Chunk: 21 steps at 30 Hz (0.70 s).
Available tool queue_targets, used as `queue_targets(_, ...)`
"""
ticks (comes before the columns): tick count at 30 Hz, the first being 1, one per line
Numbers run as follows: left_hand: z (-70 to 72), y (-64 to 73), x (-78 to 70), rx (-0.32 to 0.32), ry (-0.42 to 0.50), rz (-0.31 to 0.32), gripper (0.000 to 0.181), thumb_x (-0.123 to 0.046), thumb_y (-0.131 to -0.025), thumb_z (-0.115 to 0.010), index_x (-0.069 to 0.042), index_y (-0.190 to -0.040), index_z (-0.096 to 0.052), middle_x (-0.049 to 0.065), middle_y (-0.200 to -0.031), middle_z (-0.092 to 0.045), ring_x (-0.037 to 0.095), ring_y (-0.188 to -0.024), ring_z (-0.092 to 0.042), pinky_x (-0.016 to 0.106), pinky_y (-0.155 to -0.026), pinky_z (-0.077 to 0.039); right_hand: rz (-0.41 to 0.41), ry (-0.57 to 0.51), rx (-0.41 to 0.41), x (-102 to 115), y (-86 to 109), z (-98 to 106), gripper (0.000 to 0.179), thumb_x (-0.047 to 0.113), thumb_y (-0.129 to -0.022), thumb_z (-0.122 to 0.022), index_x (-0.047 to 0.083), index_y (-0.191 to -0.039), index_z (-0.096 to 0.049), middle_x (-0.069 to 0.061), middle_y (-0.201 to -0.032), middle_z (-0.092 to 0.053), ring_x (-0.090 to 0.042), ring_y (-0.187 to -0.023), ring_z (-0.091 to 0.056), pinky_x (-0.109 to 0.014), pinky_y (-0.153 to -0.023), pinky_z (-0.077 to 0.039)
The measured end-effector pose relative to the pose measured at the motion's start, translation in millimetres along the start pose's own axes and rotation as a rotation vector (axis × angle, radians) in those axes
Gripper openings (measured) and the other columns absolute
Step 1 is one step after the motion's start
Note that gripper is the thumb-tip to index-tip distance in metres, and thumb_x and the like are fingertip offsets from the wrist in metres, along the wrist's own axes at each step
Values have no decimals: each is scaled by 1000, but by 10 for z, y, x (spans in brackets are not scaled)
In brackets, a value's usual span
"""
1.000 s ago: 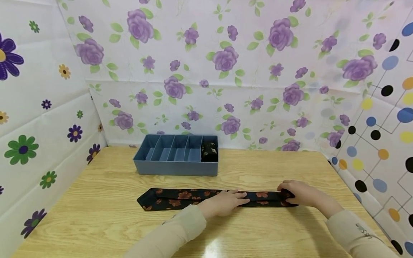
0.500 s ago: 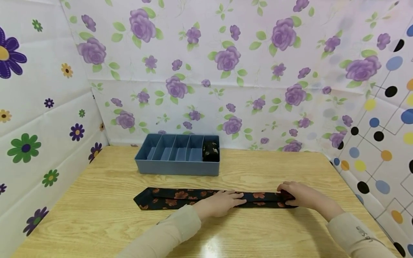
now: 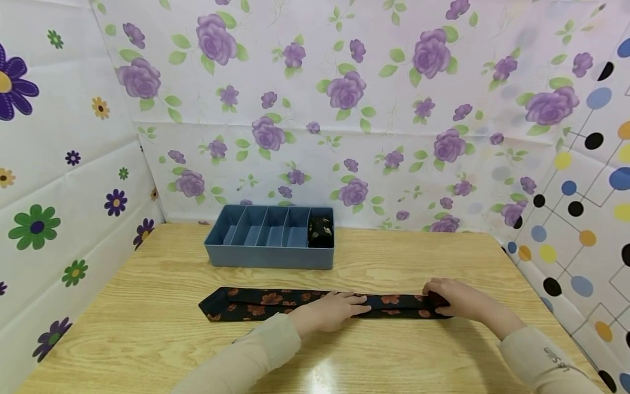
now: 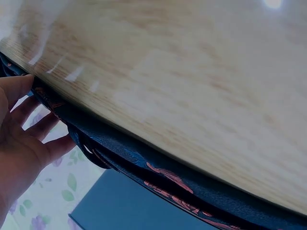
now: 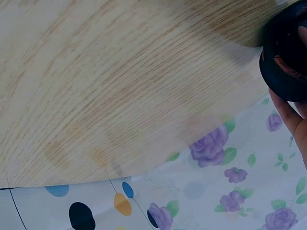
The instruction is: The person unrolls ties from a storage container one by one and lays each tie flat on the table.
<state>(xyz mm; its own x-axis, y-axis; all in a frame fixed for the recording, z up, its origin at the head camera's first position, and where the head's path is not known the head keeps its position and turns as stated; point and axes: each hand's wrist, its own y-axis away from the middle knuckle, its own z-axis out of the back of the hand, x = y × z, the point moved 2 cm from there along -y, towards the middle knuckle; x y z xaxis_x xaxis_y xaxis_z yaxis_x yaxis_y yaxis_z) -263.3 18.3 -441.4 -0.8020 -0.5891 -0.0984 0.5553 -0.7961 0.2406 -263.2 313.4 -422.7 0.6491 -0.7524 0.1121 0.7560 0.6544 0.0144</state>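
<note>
A dark necktie (image 3: 256, 306) with orange-brown flowers lies stretched across the table, back side up, its pointed wide end at the left. My left hand (image 3: 327, 312) rests flat over its middle with the fingers extended. In the left wrist view, those fingertips touch the edge of the tie (image 4: 124, 153). At the tie's right end my right hand (image 3: 460, 298) grips a rolled-up part. The right wrist view shows this dark roll (image 5: 280, 67) between the thumb and fingers, partly cut off by the frame edge.
Behind the tie stands a blue-grey divided box (image 3: 270, 257). Its rightmost compartment holds a dark rolled item with a light pattern (image 3: 320, 231); the other compartments show bare floors. Flower-print sheets (image 3: 305, 164) rise behind and left of the wooden table (image 3: 162, 350), a dotted one (image 3: 581, 219) at right.
The tie's pointed end has slid a little to the left, and my left hand has shifted left with it. My right hand stays in about the same place on the roll.
</note>
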Motion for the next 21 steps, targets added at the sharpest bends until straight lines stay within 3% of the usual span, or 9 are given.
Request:
queue_targets(13, -15, 86, 65, 12, -4, 11, 60, -7, -97, -49, -35, -147, -31, -11, -155, -25, 16, -144, -24, 44, -113, -32, -11, -33, 14, 11, -7, -43, 29, 9, -79, -74, 10, -106, -63, -1, -99, -61, -20, -88, -62, -36, -72, -53)
queue_targets(21, -19, 145, 119, -4, -4, 5, 54, -12, -99, -46, -33, -147, -32, -9, -154, -27, 16, -143, -26, 44, -112, -33, -31, -32, 16, 15, -20, -71, 31, 10, -77, -76, 13, -103, -59, 1, -99, -59, -22, -89, -62, -36, -72, -54)
